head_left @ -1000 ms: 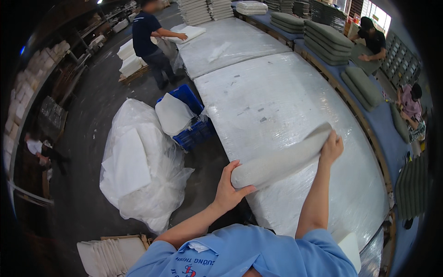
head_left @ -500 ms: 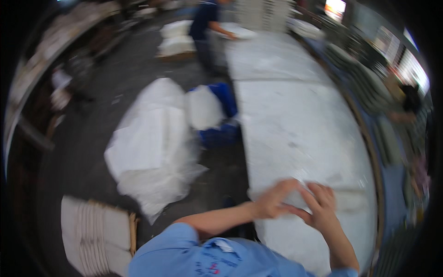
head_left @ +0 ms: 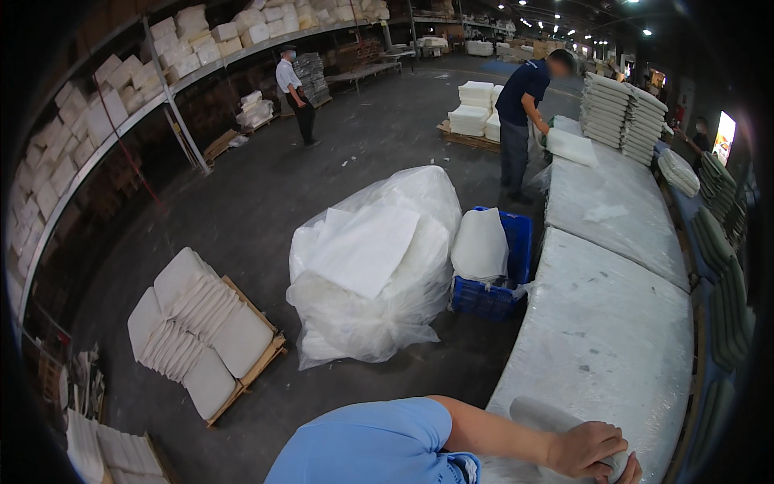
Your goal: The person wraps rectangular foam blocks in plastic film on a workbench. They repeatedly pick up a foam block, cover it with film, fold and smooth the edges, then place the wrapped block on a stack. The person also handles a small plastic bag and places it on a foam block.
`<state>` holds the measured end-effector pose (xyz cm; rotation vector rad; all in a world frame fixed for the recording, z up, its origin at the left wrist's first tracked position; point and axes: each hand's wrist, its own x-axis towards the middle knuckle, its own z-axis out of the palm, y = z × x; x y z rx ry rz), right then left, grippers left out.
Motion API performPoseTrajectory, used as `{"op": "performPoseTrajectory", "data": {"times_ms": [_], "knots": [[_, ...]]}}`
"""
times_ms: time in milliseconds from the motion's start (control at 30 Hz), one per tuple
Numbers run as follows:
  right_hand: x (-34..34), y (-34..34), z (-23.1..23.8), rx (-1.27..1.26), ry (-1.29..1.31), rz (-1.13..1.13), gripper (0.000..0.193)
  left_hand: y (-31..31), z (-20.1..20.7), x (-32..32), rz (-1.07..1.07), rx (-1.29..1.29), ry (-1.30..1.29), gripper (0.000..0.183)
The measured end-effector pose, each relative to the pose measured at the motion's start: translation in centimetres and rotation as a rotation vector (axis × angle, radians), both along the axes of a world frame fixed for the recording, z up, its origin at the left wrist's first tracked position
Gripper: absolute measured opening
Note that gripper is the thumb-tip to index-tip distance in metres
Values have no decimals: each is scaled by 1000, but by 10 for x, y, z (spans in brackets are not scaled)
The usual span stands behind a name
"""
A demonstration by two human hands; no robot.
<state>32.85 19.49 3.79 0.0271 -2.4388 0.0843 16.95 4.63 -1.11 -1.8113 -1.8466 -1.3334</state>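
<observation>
A pale grey-white roll (head_left: 542, 413), like a rolled-up soft sheet, lies slanted over the near end of the plastic-covered table (head_left: 592, 339). My left hand (head_left: 584, 448) is closed around the roll toward its near right end. Only some fingers of my right hand (head_left: 633, 469) show at the lower edge. They curl against that same end of the roll; the rest of this hand is out of the picture.
Left of the table stand a blue crate (head_left: 484, 298) holding a white pad (head_left: 480, 246) and a large clear bag (head_left: 371, 315) of white sheets. Stacked pads fill a pallet (head_left: 256, 367) on the floor. A co-worker (head_left: 520, 105) handles a white pad farther along the table.
My view has swung left and up, so the scene sits farther right. Both hands, earlier blurred above the table with no roll visible, are now at the roll near the lower edge.
</observation>
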Motion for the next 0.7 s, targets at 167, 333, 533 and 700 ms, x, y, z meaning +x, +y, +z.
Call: {"op": "performPoseTrajectory", "data": {"times_ms": [167, 333, 533, 700], "knots": [[-1, 44, -29, -129, 54, 13, 62, 28, 4, 16, -124, 62, -293, 47], [-29, 13, -3, -87, 94, 43, 51, 14, 25, -5, -1, 180, -357, 24], [-23, 4, 12, -28, 156, 84, 49, 4, 32, 3, -46, 72, -443, 12], [-10, -10, 9, -55, 153, 84, 51, -10, 30, 12, -129, 45, -488, 16]]}}
